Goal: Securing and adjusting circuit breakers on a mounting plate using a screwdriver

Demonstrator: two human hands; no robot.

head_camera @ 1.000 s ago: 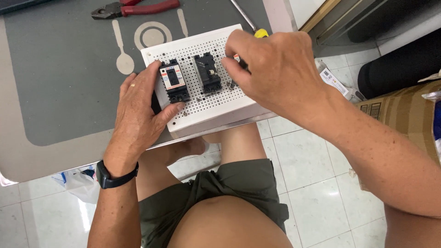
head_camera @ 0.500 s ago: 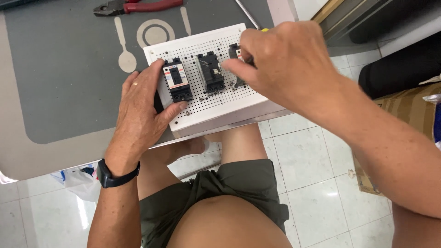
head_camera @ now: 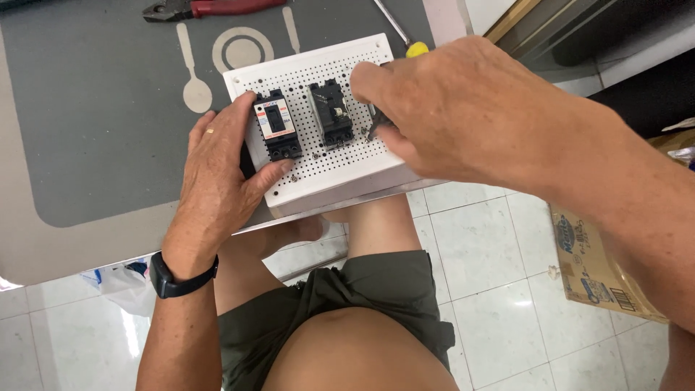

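A white perforated board (head_camera: 333, 170) lies at the near edge of a grey table mat. Two black circuit breakers are on it: one with a white and orange label (head_camera: 276, 124) at the left, a plain one (head_camera: 331, 114) in the middle. My left hand (head_camera: 221, 174) rests on the board's left edge, thumb on the board just below the labelled breaker. My right hand (head_camera: 449, 108) covers the board's right part, fingers closed around a dark breaker-like part (head_camera: 374, 123), mostly hidden.
Red-handled pliers (head_camera: 210, 9) and a yellow-tipped screwdriver (head_camera: 402, 36) lie on the mat (head_camera: 94, 123) behind the board. A cardboard box (head_camera: 601, 268) stands on the tiled floor at the right. My legs are under the table edge.
My right hand has stayed over the board's right part, shifting slightly left and down toward the middle breaker. The left hand keeps its place on the board's edge.
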